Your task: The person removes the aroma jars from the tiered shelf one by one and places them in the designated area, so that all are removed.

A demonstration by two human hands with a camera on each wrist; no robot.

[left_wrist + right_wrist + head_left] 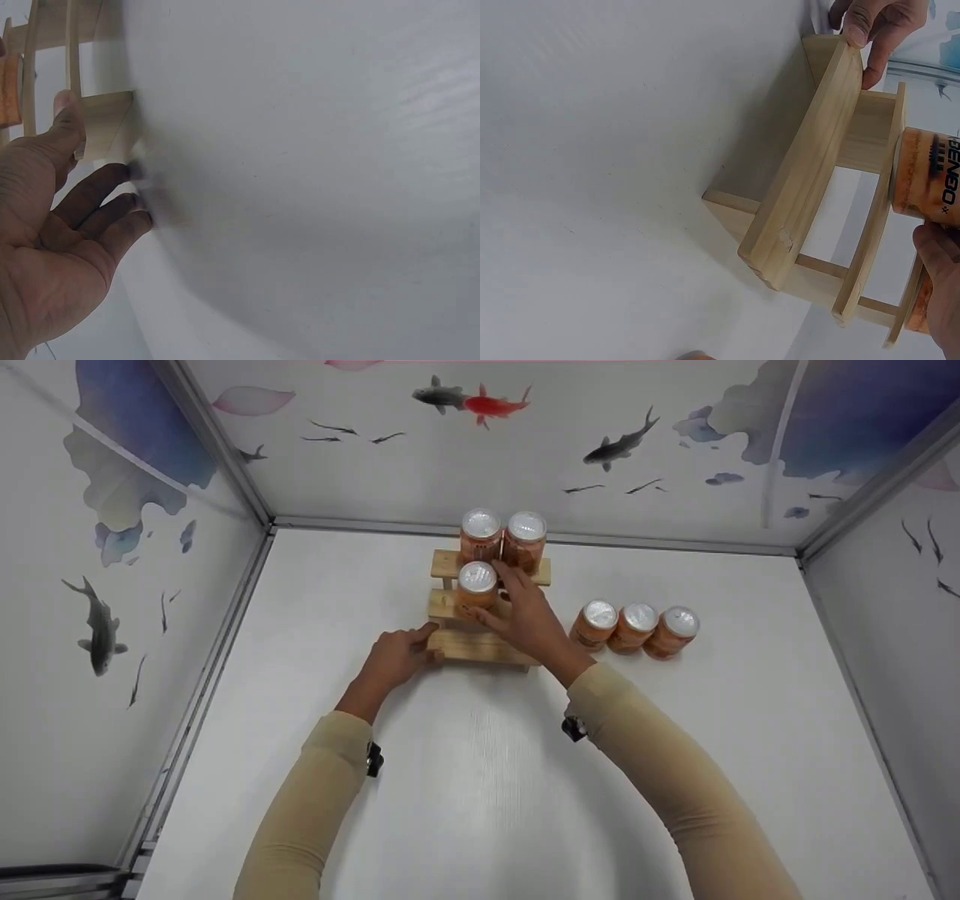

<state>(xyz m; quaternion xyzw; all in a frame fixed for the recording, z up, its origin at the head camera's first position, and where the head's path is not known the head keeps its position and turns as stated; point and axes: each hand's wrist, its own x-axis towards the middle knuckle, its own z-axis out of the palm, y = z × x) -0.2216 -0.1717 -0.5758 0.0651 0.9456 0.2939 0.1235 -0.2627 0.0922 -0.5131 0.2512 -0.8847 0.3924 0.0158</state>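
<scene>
A three-step wooden rack stands on the white table. My left hand pinches the left end of its lowest step; the thumb lies on the board and the other fingers curl near the tabletop. On the middle step, toward its left, an orange can with a silver top stands upright. My right hand grips this can from the right, its palm side hidden in the head view. Black lettering shows on the can in the right wrist view. Two like cans stand side by side on the top step.
Three more orange cans stand in a row on the table, right of the rack. White panels with painted fish enclose the table at the back and sides, joined by metal frame bars.
</scene>
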